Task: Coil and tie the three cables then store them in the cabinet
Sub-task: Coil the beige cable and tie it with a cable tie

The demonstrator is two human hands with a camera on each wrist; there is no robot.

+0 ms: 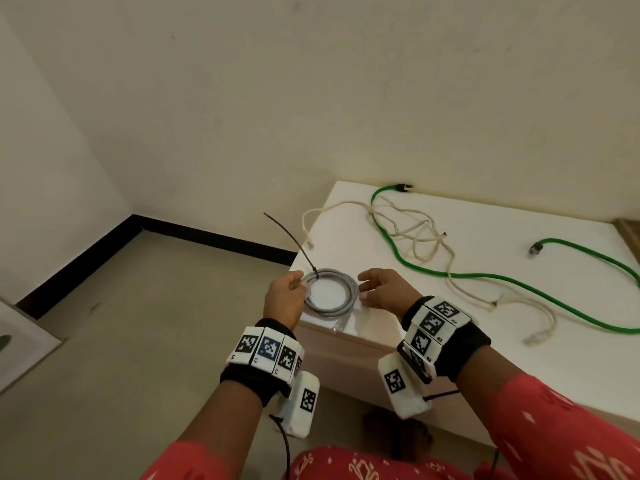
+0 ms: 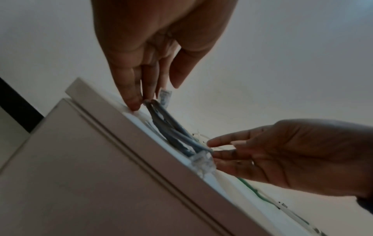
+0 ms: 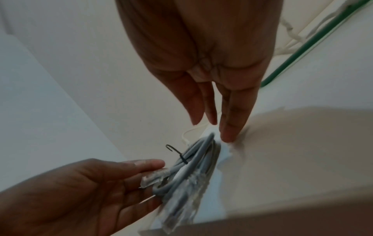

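A grey cable coil [image 1: 330, 292] lies flat on the white cabinet top [image 1: 571, 278], near its front left corner. A black zip tie [image 1: 291, 240] wraps the coil's far left side, its long tail pointing up and left. My left hand [image 1: 298, 285] touches the coil's left side with straight fingers. My right hand [image 1: 363, 289] rests straight fingertips on the right side. The left wrist view shows the coil [image 2: 173, 132] edge-on between both hands. In the right wrist view the tie [image 3: 179, 154] sits on the coil [image 3: 197, 159]. A clear connector lies against my left fingers [image 3: 141, 166].
A loose green cable [image 1: 398, 251] and a tangled cream cable [image 1: 346, 203] sprawl across the cabinet top behind and to the right of the coil. The wall stands right behind. Bare floor with black skirting [image 1: 86, 268] lies to the left.
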